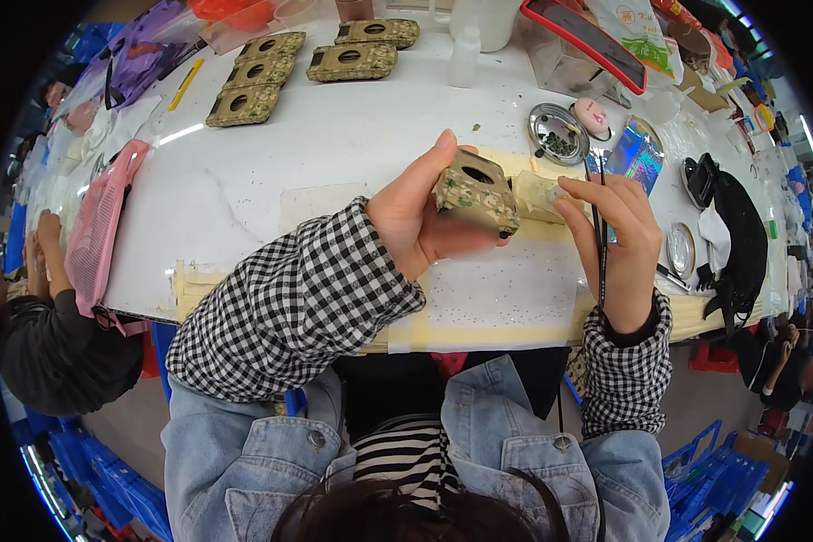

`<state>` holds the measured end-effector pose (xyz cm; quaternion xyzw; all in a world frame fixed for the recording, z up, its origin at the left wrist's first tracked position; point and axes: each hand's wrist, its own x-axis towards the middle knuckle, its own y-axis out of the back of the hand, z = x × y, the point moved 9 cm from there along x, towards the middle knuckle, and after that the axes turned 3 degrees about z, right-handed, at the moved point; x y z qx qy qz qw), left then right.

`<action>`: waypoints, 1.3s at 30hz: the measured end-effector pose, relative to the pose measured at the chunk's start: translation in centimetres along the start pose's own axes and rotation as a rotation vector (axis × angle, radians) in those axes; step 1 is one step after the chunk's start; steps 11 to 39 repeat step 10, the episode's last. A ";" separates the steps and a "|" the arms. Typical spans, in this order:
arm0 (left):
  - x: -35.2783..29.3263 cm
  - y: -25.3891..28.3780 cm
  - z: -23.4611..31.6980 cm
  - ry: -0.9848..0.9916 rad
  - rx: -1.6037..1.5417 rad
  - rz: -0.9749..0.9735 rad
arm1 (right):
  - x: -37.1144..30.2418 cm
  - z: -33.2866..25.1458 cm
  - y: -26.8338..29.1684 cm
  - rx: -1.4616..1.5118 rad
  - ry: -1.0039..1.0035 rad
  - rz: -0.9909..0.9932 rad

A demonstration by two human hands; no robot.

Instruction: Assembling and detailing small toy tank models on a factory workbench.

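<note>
My left hand grips a camouflage-patterned housing with a dark round opening in its upper face, tilted above the table. Its near lower side looks blurred. Slender black tweezers stick up and down through the fingers of my right hand. Thumb and index finger of that hand also meet at a small pale piece, too small to name. Just under these fingertips lies a pale yellowish block, beside the housing but partly covered by it. Several similar camouflage housings sit grouped at the far side.
Near my right hand are a round metal dish of small dark pieces, a pink oval case and a shiny blue packet. A red-cased phone leans far right. A pink mesh bag hangs over the left edge, near another person's arm.
</note>
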<state>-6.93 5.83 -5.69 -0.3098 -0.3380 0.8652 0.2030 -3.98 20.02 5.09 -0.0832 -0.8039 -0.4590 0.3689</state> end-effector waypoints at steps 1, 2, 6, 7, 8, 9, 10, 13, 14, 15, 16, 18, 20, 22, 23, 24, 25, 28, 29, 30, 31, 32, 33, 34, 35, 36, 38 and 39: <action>0.0 0.0 0.1 -0.003 0.010 0.005 | 0.1 0.0 0.0 0.002 0.002 0.002; -0.1 -0.1 0.1 -0.005 0.020 0.011 | 0.1 0.0 -0.1 0.001 0.008 -0.002; -0.1 -0.1 0.1 -0.026 0.044 0.018 | 0.1 0.0 0.2 0.004 0.016 0.018; 0.0 -0.2 0.1 -0.028 0.046 0.022 | 0.1 0.0 0.4 0.006 0.012 0.031; 0.0 -0.3 0.1 -0.031 0.049 0.026 | 0.2 0.2 1.0 0.015 -0.020 0.066; 0.0 -0.3 0.1 -0.032 0.055 0.014 | 0.4 0.2 1.6 0.026 -0.053 0.101; 0.0 -0.3 0.2 -0.034 0.060 0.001 | 0.6 0.2 2.3 0.038 -0.086 0.136; 0.0 -0.3 0.2 -0.034 0.060 0.001 | 0.6 0.2 2.3 0.038 -0.086 0.136; 0.0 -0.3 0.2 -0.034 0.060 0.001 | 0.6 0.2 2.3 0.038 -0.086 0.136; 0.0 -0.3 0.2 -0.034 0.060 0.001 | 0.6 0.2 2.3 0.038 -0.086 0.136; 0.0 -0.3 0.2 -0.034 0.060 0.001 | 0.6 0.2 2.3 0.038 -0.086 0.136; 0.0 -0.3 0.2 -0.034 0.060 0.001 | 0.6 0.2 2.3 0.038 -0.086 0.136; 0.0 -0.3 0.2 -0.034 0.060 0.001 | 0.6 0.2 2.3 0.038 -0.086 0.136; 0.0 -0.3 0.2 -0.034 0.060 0.001 | 0.6 0.2 2.3 0.038 -0.086 0.136; 0.0 -0.3 0.2 -0.034 0.060 0.001 | 0.6 0.2 2.3 0.038 -0.086 0.136; 0.0 -0.3 0.2 -0.034 0.060 0.001 | 0.6 0.2 2.3 0.038 -0.086 0.136; 0.0 -0.3 0.2 -0.034 0.060 0.001 | 0.6 0.2 2.3 0.038 -0.086 0.136; 0.0 -0.3 0.2 -0.034 0.060 0.001 | 0.6 0.2 2.3 0.038 -0.086 0.136; 0.0 -0.3 0.2 -0.034 0.060 0.001 | 0.6 0.2 2.3 0.038 -0.086 0.136; 0.0 -0.3 0.2 -0.034 0.060 0.001 | 0.6 0.2 2.3 0.038 -0.086 0.136; 0.0 -0.3 0.2 -0.034 0.060 0.001 | 0.6 0.2 2.3 0.038 -0.086 0.136; 0.0 -0.3 0.2 -0.034 0.060 0.001 | 0.6 0.2 2.3 0.038 -0.086 0.136; 0.0 -0.3 0.2 -0.034 0.060 0.001 | 0.6 0.2 2.3 0.038 -0.086 0.136; 0.0 -0.3 0.2 -0.034 0.060 0.001 | 0.6 0.2 2.3 0.038 -0.086 0.136; 0.0 -0.3 0.2 -0.034 0.060 0.001 | 0.6 0.2 2.3 0.038 -0.086 0.136; 0.0 -0.3 0.2 -0.034 0.060 0.001 | 0.6 0.2 2.3 0.038 -0.086 0.136; 0.0 -0.3 0.2 -0.034 0.060 0.001 | 0.6 0.2 2.3 0.038 -0.086 0.136; 0.0 -0.3 0.2 -0.034 0.060 0.001 | 0.6 0.2 2.3 0.038 -0.086 0.136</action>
